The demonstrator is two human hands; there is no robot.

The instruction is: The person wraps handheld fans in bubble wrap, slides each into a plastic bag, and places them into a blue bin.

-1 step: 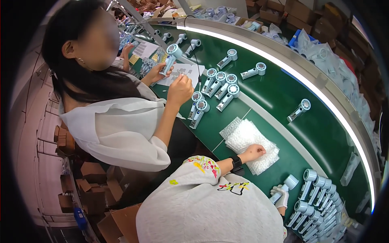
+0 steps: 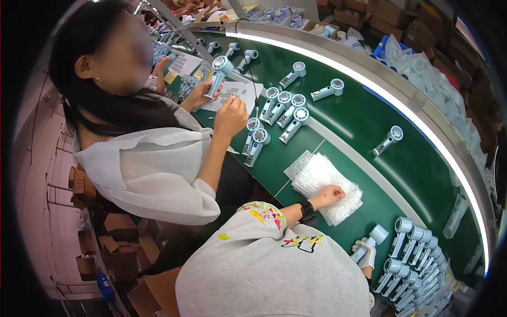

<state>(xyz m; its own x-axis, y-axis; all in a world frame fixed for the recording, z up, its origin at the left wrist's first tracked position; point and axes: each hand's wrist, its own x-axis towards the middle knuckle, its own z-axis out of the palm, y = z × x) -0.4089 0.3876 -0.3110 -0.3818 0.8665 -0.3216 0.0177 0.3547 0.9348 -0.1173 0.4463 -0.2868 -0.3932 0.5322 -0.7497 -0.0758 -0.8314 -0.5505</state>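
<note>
My left hand (image 2: 329, 196), bare with a black watch on its wrist, lies over a stack of clear bubble wrap (image 2: 322, 171). Its fingers are curled together; whether they pinch a sheet is hidden. In a white glove, my right hand (image 2: 366, 254) is closed around the handle of a light-blue handheld fan (image 2: 378, 234), its round head up. Right beside that hand, several similar fans (image 2: 404, 267) lie in packed rows at the table's near right.
At my left, a co-worker holds another fan (image 2: 222, 65) over a paper sheet (image 2: 237, 94). Several fans (image 2: 285, 100) lie beyond the bubble wrap; others sit spaced along the green belt (image 2: 364, 119). A metal rail with a light strip (image 2: 422, 116) curves along the far side. Cardboard boxes (image 2: 122, 235) stand low left.
The whole view has shifted very slightly. Both my hands keep their places, the left over the bubble wrap and the right around the handheld fan.
</note>
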